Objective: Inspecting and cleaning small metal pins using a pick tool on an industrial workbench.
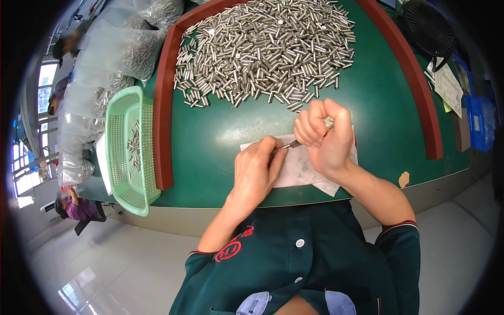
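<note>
My right hand [331, 139] is closed in a fist around a thin metal hand tool [295, 143]. Its slim shaft sticks out toward my left hand, and the fist hides most of the handle. My left hand [256, 167] is closed, thumb against fingers, at the tool's tip. Whatever it pinches there is mostly covered by the fingers. Both hands are above a smudged white sheet [296, 170] near the table's front edge. Beyond them spreads a large heap of short, shiny metal pins [268, 52].
Red-brown wooden rails [164, 115] border the green table [210, 142]. A light green plastic basket [113, 152] with some pins stands left, beside clear bags of metal parts [139, 52]. A black fan [428, 29], papers [448, 89] and a blue bin [480, 123] are at right.
</note>
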`<state>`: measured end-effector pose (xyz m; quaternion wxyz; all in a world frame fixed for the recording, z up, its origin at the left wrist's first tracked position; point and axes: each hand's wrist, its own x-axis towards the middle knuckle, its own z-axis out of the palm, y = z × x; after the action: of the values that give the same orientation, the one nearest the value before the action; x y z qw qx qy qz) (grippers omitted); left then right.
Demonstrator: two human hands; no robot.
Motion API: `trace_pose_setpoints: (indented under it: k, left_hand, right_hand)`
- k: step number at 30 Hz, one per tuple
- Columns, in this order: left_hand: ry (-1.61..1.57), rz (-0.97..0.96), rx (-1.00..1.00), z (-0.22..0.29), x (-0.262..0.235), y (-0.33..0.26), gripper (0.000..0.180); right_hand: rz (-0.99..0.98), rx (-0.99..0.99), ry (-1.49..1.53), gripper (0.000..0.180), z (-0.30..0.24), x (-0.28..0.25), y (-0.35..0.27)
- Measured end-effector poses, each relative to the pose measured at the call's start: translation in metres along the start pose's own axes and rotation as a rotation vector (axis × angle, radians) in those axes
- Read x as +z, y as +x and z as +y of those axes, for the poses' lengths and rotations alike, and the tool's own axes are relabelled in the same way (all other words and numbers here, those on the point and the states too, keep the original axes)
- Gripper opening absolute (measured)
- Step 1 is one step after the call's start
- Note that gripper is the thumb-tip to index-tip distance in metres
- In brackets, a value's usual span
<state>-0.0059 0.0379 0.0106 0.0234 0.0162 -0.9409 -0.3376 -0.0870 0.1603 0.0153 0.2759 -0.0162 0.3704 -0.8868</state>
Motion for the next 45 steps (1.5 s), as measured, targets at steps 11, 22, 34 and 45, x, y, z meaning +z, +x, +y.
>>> trace_pose_setpoints:
  k: [11,22,34,45]
  left_hand:
    - [-0.077,0.116,-0.018,-0.002,0.006,-0.001,0.009]
    - [-0.085,0.072,-0.043,-0.003,0.003,0.002,0.009]
    - [-0.151,0.015,-0.025,-0.010,0.001,0.005,0.009]
    - [-0.117,0.017,-0.036,-0.007,0.002,0.004,0.011]
  right_hand:
    - [-0.015,-0.014,-0.007,0.041,0.003,-0.002,0.000]
    - [-0.031,-0.059,0.065,0.039,0.007,-0.003,0.000]
    - [-0.056,-0.090,-0.103,0.046,0.016,-0.003,-0.006]
    - [-0.013,-0.097,-0.188,0.046,0.016,-0.002,0.002]
